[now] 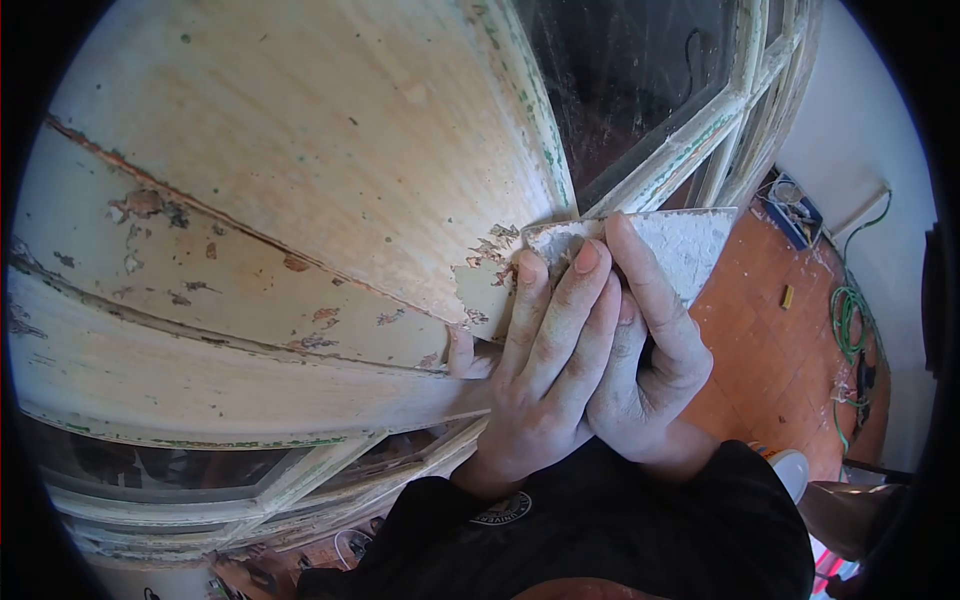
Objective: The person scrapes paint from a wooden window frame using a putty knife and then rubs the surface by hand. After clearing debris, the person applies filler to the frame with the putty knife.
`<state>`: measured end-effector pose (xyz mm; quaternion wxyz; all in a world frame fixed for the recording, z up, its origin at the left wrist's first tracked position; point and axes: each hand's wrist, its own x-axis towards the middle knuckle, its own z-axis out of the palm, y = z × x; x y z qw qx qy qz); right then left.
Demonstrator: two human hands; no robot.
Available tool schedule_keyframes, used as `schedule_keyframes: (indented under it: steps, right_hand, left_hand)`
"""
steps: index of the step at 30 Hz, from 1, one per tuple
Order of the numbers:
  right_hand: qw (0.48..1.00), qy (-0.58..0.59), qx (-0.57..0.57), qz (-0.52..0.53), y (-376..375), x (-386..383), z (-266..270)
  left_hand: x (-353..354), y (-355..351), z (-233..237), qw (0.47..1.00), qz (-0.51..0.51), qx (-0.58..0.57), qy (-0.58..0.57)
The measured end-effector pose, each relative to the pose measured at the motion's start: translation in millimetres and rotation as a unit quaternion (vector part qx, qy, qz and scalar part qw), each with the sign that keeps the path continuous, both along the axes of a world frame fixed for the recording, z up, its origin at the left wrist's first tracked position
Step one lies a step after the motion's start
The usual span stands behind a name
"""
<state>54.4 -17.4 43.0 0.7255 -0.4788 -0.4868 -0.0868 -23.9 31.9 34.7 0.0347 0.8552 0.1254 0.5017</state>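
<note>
Both hands are together on a wide scraper, whose flat plate is smeared with whitish residue; its handle, if any, is hidden. My left hand presses its fingers along the plate, while its little finger reaches out to the left and touches the wood. My right hand grips from the right, index finger stretched along the plate and the other digits folded. Dust covers both hands. The plate's left end meets the worn wooden panel, beside a patch of flaking paint and a pale greenish bare spot.
Glazed window frames with old paint border the panel at upper right and lower left. On the terracotta floor are a blue tray, a yellow block and a coiled green cable. A white bucket stands close by.
</note>
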Motion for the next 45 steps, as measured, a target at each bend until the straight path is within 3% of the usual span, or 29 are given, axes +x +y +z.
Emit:
schedule_keyframes:
  steps: [2,5,7,8,13,14,17,19,21,22,26,30,33,35,37,42,45]
  right_hand:
    - [0.999,0.046,-0.005,0.003,2.2,-1.8,-0.4]
    - [0.999,0.013,0.041,0.025,6.4,4.0,0.3]
    - [0.997,0.049,0.018,0.051,0.4,3.7,0.2]
    - [0.998,0.048,0.023,0.045,2.2,4.1,-3.6]
    - [0.995,0.027,0.066,0.063,6.6,8.7,1.0]
    - [0.996,0.016,0.060,0.057,5.8,10.6,-1.5]
    - [0.997,-0.011,0.055,0.060,7.4,13.6,2.6]
    - [0.996,-0.018,0.047,0.069,3.1,10.5,3.8]
    - [0.992,0.073,0.022,0.101,-1.0,4.2,5.0]
    - [0.997,0.041,-0.003,0.058,-3.1,6.1,2.7]
    - [0.996,0.016,0.024,0.089,3.3,12.5,1.8]
    - [0.995,0.035,0.026,0.091,2.0,12.6,3.9]
    - [0.989,0.056,0.046,0.129,4.3,11.4,4.2]
    - [0.995,0.031,0.017,0.089,-1.3,9.8,6.8]
    - [0.994,0.044,-0.030,0.093,-6.3,8.2,5.6]
    - [0.993,0.046,-0.006,0.104,-0.5,13.3,2.6]
    - [0.994,0.032,0.014,0.100,0.1,13.2,3.8]
  left_hand:
    - [-1.2,1.2,1.1,1.000,-0.015,-0.013,0.008]
    - [-3.6,4.0,0.3,0.992,0.063,0.073,0.079]
    - [0.5,6.2,3.1,0.999,-0.042,0.034,0.010]
    - [-0.2,6.7,2.8,0.998,-0.042,0.035,0.011]
    - [-1.3,14.8,-5.7,0.989,0.035,0.138,0.041]
    - [5.6,10.3,-3.9,0.997,-0.013,0.078,-0.015]
    - [5.3,11.3,-13.6,0.994,0.040,0.103,-0.007]
    - [3.6,1.8,-8.0,0.998,0.042,0.042,0.012]
    - [10.5,3.1,-10.2,0.998,-0.026,-0.005,-0.051]
    - [3.7,-3.9,-4.4,0.999,0.042,0.009,0.027]
    - [4.0,1.9,-10.5,0.996,0.077,0.038,0.019]
    - [2.9,-9.7,-0.6,0.997,0.063,-0.006,0.039]
    - [7.8,0.9,-9.4,0.995,0.083,0.047,-0.015]
    - [6.8,-2.8,-1.4,0.993,0.100,0.062,-0.008]
    - [5.3,-4.9,-0.1,1.000,0.016,-0.009,-0.005]
    - [7.6,9.6,-14.6,0.991,0.065,0.117,0.003]
    - [5.3,0.7,-3.5,0.994,0.056,0.088,0.012]
